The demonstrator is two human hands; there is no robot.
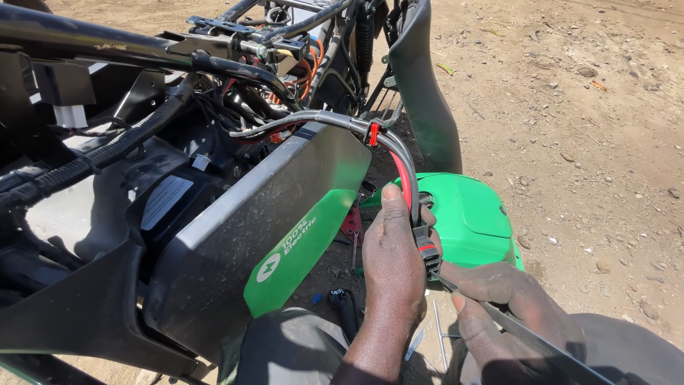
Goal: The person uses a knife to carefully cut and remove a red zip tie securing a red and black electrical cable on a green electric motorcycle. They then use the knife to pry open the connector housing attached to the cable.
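Dirt ground (570, 107), stripped scooter (214, 214).
Left hand (392, 264) grips the cable (406, 178); right hand (506, 299) pinches a thin tool (534, 339) at its connector (429, 253).

Hard, bright sunlight from above: bare sandy ground (570, 107) nearly washed out, glare on the glossy green plastic cover (474, 217), deep sharp shadows inside the stripped black vehicle frame (85, 43), focus crisp throughout, slight wide-angle bending at frame edges.

You're at an open-air repair spot: bare, sunlit dirt ground (570, 107) strewn with pebbles, a stripped electric motorbike (214, 178) and its green panel (470, 217) lying there.
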